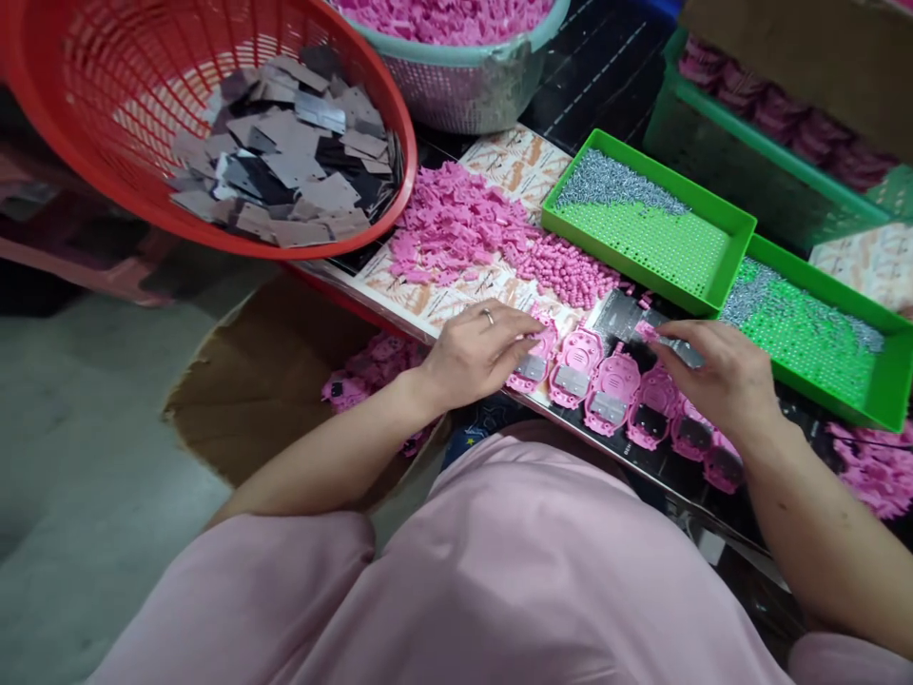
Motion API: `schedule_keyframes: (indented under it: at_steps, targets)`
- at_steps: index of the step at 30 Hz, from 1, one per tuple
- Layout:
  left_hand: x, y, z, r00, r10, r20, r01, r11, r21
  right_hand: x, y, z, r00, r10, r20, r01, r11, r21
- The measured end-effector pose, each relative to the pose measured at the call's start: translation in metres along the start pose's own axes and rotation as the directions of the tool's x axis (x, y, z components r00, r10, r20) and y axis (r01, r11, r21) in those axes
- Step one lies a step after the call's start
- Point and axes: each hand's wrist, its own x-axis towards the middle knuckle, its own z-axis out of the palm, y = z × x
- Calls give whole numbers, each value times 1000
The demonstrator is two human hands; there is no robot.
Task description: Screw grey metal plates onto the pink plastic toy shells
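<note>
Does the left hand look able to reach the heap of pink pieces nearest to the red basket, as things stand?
Probably yes: the left hand is at the leftmost pink casing, and the heap lies just beyond, with only patterned covering visible between.

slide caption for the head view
Left hand at a row of pink casings, right hand pinching a small pink piece.

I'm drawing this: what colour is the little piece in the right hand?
The little piece is pink, in the head view.
</note>
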Motion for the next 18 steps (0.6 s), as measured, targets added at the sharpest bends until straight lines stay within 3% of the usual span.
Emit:
schedule_keyframes:
  at_steps: [2, 5, 7, 9, 11, 13, 15, 18]
  targets:
    - [2, 7, 7, 999, 31, 22, -30, 998, -50, -2, -3, -2, 979, 185, 81, -199, 951, 236]
    - [7, 19, 15, 999, 30, 44, -22, 985, -173, -3, -8, -6, 858, 410, 311, -514, 659, 549]
    - [11, 29, 20, 996, -33, 87, 60, 943, -327, -2, -12, -9, 803, 420, 423, -594, 510, 622]
    - [17, 37, 23, 975, -129, 182, 204, 841, -501, -1, -17, -13, 794, 375, 479, -607, 454, 652]
    - [22, 44, 27, 921, -205, 331, 379, 663, -646, -1, -22, -17, 807, 299, 509, -590, 442, 675]
    - [25, 47, 29, 835, -238, 497, 548, 445, -708, -2, -27, -19, 827, 234, 511, -556, 478, 680]
    - [26, 48, 30, 751, -261, 606, 660, 276, -699, -4, -31, -22, 860, 202, 469, -490, 585, 646]
    - [23, 48, 27, 669, -321, 670, 736, 162, -658, -8, -38, -25, 945, 122, 303, -282, 775, 566]
